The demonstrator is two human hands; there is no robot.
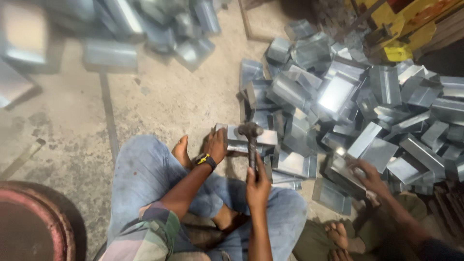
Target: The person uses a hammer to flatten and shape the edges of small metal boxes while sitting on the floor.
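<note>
I sit cross-legged on a concrete floor in blue jeans. My left hand [216, 145], with a watch on its wrist, presses down on a folded sheet-metal piece [244, 138] lying in front of my feet. My right hand [256, 182] grips the handle of a hammer [251, 137]. Its dark head rests on or just above the top of that metal piece.
A large heap of shiny folded metal pieces [357, 101] spreads to the right. Another heap [145, 29] lies at the top left. A second person's hand [367, 175] reaches into the right heap. A rusty round rim [46, 212] is at the bottom left, and yellow equipment [406, 34] at the top right.
</note>
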